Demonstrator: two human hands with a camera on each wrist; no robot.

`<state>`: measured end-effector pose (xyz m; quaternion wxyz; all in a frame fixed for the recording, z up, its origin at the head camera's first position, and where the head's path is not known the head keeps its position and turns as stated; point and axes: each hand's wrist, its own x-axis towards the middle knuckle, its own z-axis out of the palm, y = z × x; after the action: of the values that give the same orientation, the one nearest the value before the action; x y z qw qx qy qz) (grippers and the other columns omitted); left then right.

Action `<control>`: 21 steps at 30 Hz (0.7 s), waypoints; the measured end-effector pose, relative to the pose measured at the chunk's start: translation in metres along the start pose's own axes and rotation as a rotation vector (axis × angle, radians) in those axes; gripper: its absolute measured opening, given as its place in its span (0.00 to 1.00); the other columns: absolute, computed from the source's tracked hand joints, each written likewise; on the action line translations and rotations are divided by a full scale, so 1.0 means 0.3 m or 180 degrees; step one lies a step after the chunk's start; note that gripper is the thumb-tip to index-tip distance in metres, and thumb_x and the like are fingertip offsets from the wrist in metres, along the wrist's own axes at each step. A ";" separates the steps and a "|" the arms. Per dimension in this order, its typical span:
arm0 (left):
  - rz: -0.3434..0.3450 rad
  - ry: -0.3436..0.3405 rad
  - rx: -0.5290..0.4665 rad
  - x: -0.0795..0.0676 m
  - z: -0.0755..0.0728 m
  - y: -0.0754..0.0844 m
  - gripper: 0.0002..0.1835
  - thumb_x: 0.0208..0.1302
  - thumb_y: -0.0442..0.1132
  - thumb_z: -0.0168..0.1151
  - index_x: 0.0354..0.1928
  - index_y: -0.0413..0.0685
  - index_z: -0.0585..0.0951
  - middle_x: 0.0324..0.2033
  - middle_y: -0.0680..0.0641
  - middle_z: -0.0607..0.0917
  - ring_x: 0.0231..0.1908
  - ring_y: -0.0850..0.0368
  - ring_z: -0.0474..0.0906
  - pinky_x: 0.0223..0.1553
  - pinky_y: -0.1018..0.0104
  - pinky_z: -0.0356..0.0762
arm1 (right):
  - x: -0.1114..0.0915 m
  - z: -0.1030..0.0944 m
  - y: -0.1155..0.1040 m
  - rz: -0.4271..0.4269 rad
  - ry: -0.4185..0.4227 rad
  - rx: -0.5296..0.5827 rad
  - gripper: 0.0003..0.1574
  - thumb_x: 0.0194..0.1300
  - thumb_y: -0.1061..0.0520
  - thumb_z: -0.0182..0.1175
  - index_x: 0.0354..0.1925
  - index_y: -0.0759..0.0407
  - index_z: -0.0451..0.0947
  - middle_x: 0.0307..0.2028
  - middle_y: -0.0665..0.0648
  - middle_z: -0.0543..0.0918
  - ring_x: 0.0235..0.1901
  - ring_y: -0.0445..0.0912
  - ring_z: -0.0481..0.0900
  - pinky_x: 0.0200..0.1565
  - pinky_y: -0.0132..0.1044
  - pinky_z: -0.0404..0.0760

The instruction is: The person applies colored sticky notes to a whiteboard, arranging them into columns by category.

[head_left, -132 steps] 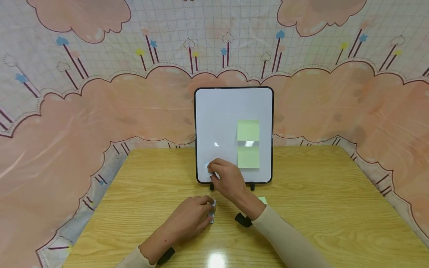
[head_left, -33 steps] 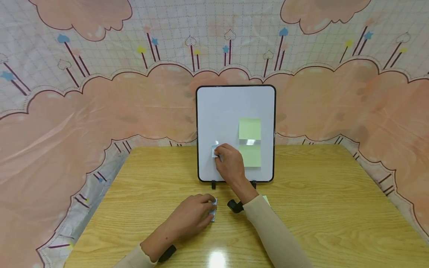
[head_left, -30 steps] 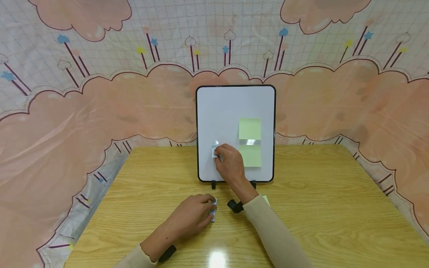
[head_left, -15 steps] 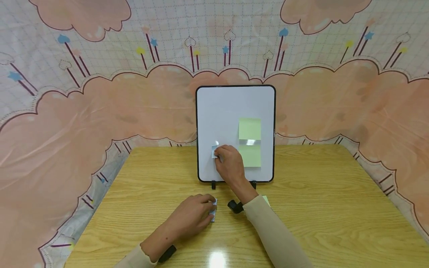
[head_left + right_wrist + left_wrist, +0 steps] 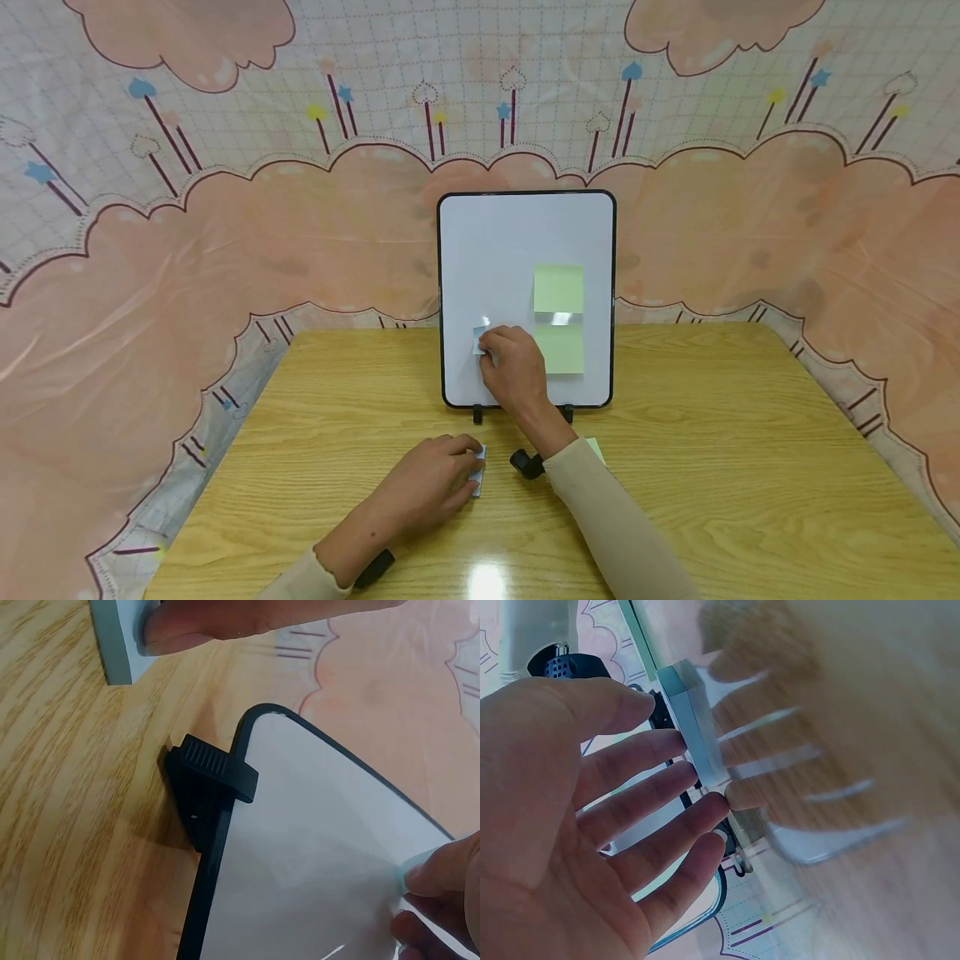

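Note:
My right hand [image 5: 517, 367] is at the lower left of the whiteboard [image 5: 502, 242], thumb and fingertips pinching a small pale blue sticky note [image 5: 477, 342] against its surface. Fingers cover part of that note; in the right wrist view only a bluish sliver [image 5: 409, 871] shows. On the table in front of the board, my left hand [image 5: 429, 479] rests its fingers on a blue sticky note pad [image 5: 478, 477]. The left wrist view shows those fingers nearly straight, touching the side of the pad [image 5: 694, 727]. Two light green sticky notes [image 5: 558, 288] hang on the board's right half, one above the other.
Black feet [image 5: 477, 414] support the whiteboard upright on the wooden table [image 5: 720, 433]. Another green sticky note or pad [image 5: 596, 448] lies partly hidden behind the right sleeve. A patterned cloth backdrop [image 5: 337, 242] surrounds the table. Black cameras [image 5: 525, 463] sit at both wrists.
Since the oldest frame, my right hand has moved up the board and slightly right with the blue note. Over the last second it has barely moved. The left hand stays on the pad.

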<state>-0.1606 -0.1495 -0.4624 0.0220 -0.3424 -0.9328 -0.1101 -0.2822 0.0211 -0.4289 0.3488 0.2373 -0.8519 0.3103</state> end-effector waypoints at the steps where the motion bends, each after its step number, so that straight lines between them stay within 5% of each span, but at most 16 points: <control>1: 0.0004 -0.0001 0.0005 0.000 -0.001 0.001 0.13 0.77 0.46 0.65 0.55 0.51 0.90 0.60 0.52 0.84 0.56 0.54 0.83 0.59 0.55 0.82 | -0.001 -0.001 -0.001 -0.0006 0.0004 -0.0021 0.07 0.59 0.70 0.73 0.33 0.59 0.91 0.38 0.53 0.91 0.40 0.50 0.86 0.44 0.41 0.86; 21: 0.0023 -0.0026 -0.0051 -0.002 -0.003 0.000 0.14 0.78 0.46 0.64 0.56 0.49 0.89 0.60 0.51 0.84 0.56 0.55 0.82 0.58 0.56 0.82 | -0.027 -0.012 0.001 -0.0234 -0.0199 -0.0167 0.09 0.58 0.60 0.79 0.39 0.61 0.92 0.46 0.53 0.88 0.43 0.51 0.83 0.45 0.40 0.85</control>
<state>-0.1600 -0.1501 -0.4616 0.0157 -0.3464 -0.9307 -0.1161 -0.2758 0.0253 -0.4329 0.3392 0.2688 -0.8610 0.2672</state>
